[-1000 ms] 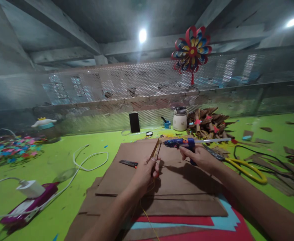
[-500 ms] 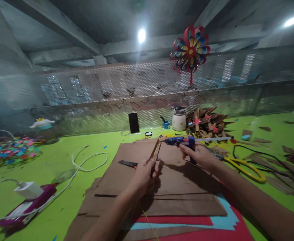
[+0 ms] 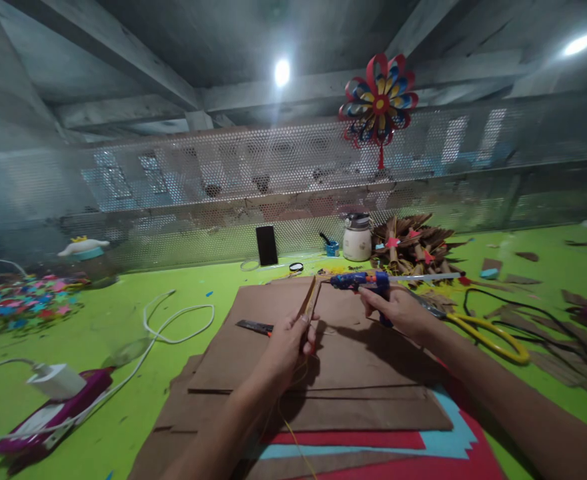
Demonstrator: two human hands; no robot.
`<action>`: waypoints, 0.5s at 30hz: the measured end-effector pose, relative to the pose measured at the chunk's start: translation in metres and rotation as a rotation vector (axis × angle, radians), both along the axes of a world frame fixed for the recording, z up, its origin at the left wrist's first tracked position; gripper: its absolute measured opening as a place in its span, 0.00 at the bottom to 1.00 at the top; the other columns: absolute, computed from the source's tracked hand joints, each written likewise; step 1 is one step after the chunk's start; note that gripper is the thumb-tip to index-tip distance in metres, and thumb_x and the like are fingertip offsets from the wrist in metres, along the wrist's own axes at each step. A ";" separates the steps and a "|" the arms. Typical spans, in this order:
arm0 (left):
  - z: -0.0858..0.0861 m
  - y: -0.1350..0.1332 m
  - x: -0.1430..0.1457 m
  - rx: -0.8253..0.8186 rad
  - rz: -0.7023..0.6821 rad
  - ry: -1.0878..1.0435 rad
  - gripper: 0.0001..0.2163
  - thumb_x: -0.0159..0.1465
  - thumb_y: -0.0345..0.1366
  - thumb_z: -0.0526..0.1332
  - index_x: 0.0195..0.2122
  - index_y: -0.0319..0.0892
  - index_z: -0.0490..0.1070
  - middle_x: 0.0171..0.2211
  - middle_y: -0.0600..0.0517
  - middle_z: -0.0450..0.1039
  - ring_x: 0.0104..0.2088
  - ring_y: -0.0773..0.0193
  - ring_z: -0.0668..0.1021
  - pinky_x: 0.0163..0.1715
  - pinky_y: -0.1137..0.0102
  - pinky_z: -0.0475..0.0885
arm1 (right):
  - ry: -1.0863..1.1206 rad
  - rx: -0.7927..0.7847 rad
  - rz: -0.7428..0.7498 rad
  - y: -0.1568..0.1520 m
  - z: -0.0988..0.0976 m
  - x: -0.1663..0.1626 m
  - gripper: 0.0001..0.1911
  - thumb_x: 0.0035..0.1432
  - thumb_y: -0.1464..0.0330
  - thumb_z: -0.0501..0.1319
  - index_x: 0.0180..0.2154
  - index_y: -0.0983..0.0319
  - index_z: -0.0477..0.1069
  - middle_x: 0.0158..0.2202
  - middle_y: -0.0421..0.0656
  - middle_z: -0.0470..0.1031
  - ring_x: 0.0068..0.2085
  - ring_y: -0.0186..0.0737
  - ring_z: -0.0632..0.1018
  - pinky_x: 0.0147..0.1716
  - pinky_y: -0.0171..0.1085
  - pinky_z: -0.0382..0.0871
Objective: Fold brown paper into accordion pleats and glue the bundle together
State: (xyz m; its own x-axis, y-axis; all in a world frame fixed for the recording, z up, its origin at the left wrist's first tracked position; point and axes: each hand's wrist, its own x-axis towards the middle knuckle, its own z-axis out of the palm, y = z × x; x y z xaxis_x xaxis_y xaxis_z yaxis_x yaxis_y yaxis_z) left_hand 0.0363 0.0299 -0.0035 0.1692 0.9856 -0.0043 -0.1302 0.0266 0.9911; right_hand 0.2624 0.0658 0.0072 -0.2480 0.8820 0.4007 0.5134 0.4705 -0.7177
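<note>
Closed around a narrow folded piece of brown felt (image 3: 308,300), my left hand (image 3: 293,340) holds it upright over the brown sheets (image 3: 358,360). A thin yellow string (image 3: 293,433) trails down from this hand. My right hand (image 3: 398,310) grips a blue glue gun (image 3: 361,280), with a finger by its trigger. A pale glue stick (image 3: 428,277) sticks out of its back end. The nozzle points left, close to the felt's upper right edge; whether they touch I cannot tell. A box cutter (image 3: 256,327) lies on the sheets, partly behind my left hand.
Scissors with yellow handles (image 3: 493,337) and a black cord lie at right. Behind stand a jar (image 3: 357,239), a pile of brown leaf-shaped pieces (image 3: 418,247) and a dark phone-like slab (image 3: 267,245). At left are a purple power strip (image 3: 56,410), a white cable and coloured stars (image 3: 38,300).
Both hands stay nearly in place. The glue gun's nozzle now sits slightly apart from the felt's tip, and the view has shifted a little.
</note>
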 end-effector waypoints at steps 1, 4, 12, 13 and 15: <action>0.001 0.000 0.000 0.001 -0.002 -0.001 0.16 0.56 0.44 0.57 0.37 0.34 0.68 0.17 0.58 0.61 0.14 0.76 0.59 0.15 0.77 0.47 | -0.005 0.009 0.000 0.001 -0.001 0.000 0.25 0.58 0.52 0.48 0.20 0.62 0.66 0.22 0.40 0.69 0.26 0.36 0.69 0.30 0.34 0.61; 0.004 -0.001 -0.001 0.005 -0.008 -0.013 0.15 0.57 0.42 0.56 0.37 0.34 0.67 0.17 0.58 0.61 0.14 0.77 0.58 0.16 0.77 0.49 | -0.034 0.046 -0.012 0.005 -0.004 0.002 0.24 0.58 0.53 0.49 0.20 0.62 0.66 0.22 0.40 0.70 0.26 0.36 0.69 0.30 0.35 0.61; 0.004 -0.001 -0.002 -0.070 0.018 -0.074 0.13 0.58 0.41 0.55 0.38 0.35 0.67 0.17 0.58 0.61 0.13 0.77 0.58 0.13 0.78 0.48 | 0.011 0.053 0.016 -0.006 0.002 -0.003 0.21 0.58 0.53 0.49 0.24 0.62 0.66 0.25 0.40 0.69 0.28 0.36 0.69 0.30 0.34 0.61; 0.004 -0.001 -0.002 -0.075 0.020 -0.083 0.13 0.59 0.40 0.55 0.38 0.36 0.66 0.17 0.58 0.61 0.12 0.77 0.58 0.12 0.78 0.48 | 0.003 0.030 0.069 -0.010 0.003 -0.006 0.21 0.58 0.54 0.49 0.24 0.62 0.66 0.25 0.40 0.68 0.28 0.36 0.69 0.30 0.34 0.61; 0.004 -0.001 -0.002 -0.078 0.014 -0.111 0.11 0.59 0.39 0.54 0.38 0.36 0.66 0.17 0.58 0.60 0.12 0.77 0.58 0.12 0.79 0.48 | -0.015 -0.022 0.158 -0.016 0.006 -0.011 0.21 0.58 0.55 0.49 0.23 0.62 0.66 0.24 0.40 0.67 0.27 0.35 0.68 0.28 0.33 0.61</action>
State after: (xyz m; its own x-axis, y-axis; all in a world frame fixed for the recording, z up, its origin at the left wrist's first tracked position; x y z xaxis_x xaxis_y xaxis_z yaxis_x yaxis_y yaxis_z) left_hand 0.0343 0.0289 0.0008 0.1590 0.9853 -0.0628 -0.2396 0.1002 0.9657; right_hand 0.2510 0.0499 0.0130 -0.3907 0.8400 0.3766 0.4450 0.5304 -0.7215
